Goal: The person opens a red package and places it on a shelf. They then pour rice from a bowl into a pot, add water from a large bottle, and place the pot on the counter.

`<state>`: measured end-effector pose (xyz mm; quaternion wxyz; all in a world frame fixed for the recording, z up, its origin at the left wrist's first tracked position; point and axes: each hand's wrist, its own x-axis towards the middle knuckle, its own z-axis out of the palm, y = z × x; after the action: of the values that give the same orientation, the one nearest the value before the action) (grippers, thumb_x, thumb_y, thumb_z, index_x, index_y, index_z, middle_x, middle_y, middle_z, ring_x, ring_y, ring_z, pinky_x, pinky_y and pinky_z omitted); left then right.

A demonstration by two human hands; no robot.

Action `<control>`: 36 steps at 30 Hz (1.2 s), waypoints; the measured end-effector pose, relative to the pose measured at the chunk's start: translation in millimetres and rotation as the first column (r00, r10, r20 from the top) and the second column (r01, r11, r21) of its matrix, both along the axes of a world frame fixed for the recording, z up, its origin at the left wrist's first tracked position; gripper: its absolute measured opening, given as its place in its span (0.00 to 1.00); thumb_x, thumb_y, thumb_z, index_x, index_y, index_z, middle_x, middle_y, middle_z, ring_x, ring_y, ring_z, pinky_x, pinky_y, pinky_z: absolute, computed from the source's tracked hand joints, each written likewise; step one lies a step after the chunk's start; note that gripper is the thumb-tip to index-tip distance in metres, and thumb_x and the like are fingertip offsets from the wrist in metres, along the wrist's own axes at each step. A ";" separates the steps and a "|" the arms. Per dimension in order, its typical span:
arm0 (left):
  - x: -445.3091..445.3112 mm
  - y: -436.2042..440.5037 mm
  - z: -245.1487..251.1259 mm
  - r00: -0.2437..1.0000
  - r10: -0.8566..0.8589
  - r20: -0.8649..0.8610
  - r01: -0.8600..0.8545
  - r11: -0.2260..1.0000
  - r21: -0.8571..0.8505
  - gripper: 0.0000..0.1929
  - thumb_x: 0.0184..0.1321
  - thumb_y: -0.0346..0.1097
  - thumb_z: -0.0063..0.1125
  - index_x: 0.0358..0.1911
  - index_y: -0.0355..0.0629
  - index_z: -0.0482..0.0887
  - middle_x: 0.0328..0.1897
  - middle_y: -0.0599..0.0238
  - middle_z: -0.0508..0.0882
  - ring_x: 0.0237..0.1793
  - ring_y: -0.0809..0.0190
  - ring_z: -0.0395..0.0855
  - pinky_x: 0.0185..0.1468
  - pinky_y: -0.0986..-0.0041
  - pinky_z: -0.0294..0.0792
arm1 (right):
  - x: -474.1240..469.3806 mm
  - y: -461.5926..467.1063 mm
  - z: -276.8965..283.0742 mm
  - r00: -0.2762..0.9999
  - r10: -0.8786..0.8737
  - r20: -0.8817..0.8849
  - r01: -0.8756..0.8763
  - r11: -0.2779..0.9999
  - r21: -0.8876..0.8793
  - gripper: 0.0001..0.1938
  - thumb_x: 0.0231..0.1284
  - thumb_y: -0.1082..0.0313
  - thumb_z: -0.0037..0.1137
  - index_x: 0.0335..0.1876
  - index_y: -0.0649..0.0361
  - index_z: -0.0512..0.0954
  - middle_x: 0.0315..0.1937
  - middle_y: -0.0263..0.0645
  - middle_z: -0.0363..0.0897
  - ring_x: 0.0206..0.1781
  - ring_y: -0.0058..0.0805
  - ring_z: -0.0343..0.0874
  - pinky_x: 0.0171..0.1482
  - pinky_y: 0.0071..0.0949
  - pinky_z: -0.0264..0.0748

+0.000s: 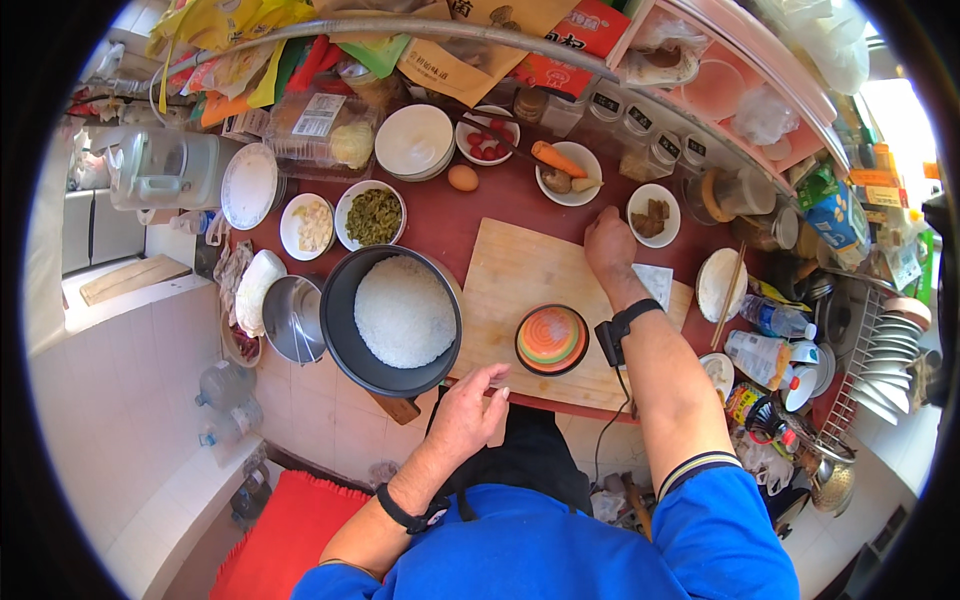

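Note:
A dark inner pot (335,330) holding white rice (405,311) stands left of a wooden cutting board (517,262). Just below the pot's right side is my left hand (476,405), its fingers apart with nothing seen in them. My right hand (609,244) reaches over the board's far right part, its fingers curled down and hidden from view; whether it holds anything does not show. Close to its right stands a white bowl of brown pieces (651,217). An orange and green striped bowl (552,339), with a few white grains, sits on the board between my arms.
Beyond the board are bowls of chopped greens (373,217), carrot and ginger (568,172) and cherry tomatoes (487,139), and an egg (463,178). A metal pot (294,319) stands left. Chopsticks (729,296) rest across a bowl at right, near bottles and a dish rack (851,367).

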<state>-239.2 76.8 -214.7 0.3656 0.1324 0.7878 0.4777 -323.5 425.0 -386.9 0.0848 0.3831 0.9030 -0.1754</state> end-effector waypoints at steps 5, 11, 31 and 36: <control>-0.1 -1.2 -1.0 1.000 0.000 -0.002 0.000 1.000 0.005 0.18 0.76 0.32 0.62 0.64 0.35 0.81 0.60 0.45 0.90 0.61 0.44 0.90 0.64 0.57 0.81 | 3.8 3.0 -9.8 0.998 -0.003 -0.063 0.004 1.000 0.018 0.11 0.72 0.64 0.63 0.49 0.61 0.78 0.38 0.58 0.91 0.45 0.62 0.91 0.48 0.59 0.87; 5.0 -0.3 -2.6 1.000 -0.012 0.018 0.012 1.000 0.002 0.18 0.76 0.33 0.62 0.64 0.36 0.81 0.61 0.45 0.89 0.61 0.42 0.90 0.65 0.56 0.81 | 14.1 2.5 -8.3 0.984 -0.012 -0.179 0.015 1.000 0.016 0.12 0.74 0.63 0.61 0.54 0.61 0.77 0.40 0.57 0.91 0.46 0.62 0.91 0.49 0.58 0.86; 13.1 -2.3 -17.6 0.996 -0.071 0.050 0.072 0.997 -0.027 0.18 0.78 0.30 0.61 0.67 0.35 0.80 0.64 0.47 0.89 0.63 0.49 0.90 0.68 0.61 0.81 | -1.5 8.2 -9.3 0.933 0.267 -0.242 -0.255 0.964 0.079 0.08 0.74 0.66 0.63 0.50 0.59 0.78 0.42 0.54 0.91 0.43 0.57 0.92 0.44 0.53 0.88; 12.7 -1.2 -16.5 0.996 -0.074 0.058 0.075 0.997 -0.012 0.18 0.78 0.31 0.60 0.67 0.34 0.80 0.64 0.47 0.89 0.63 0.50 0.90 0.68 0.61 0.81 | -6.7 6.3 -12.7 0.959 0.242 -0.145 -0.228 0.968 0.107 0.08 0.74 0.66 0.62 0.47 0.61 0.77 0.38 0.54 0.91 0.40 0.57 0.92 0.43 0.54 0.89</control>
<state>-226.6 75.6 -231.2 0.4067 0.1455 0.7747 0.4618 -330.2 431.4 -399.6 0.0164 0.2614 0.9528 -0.1534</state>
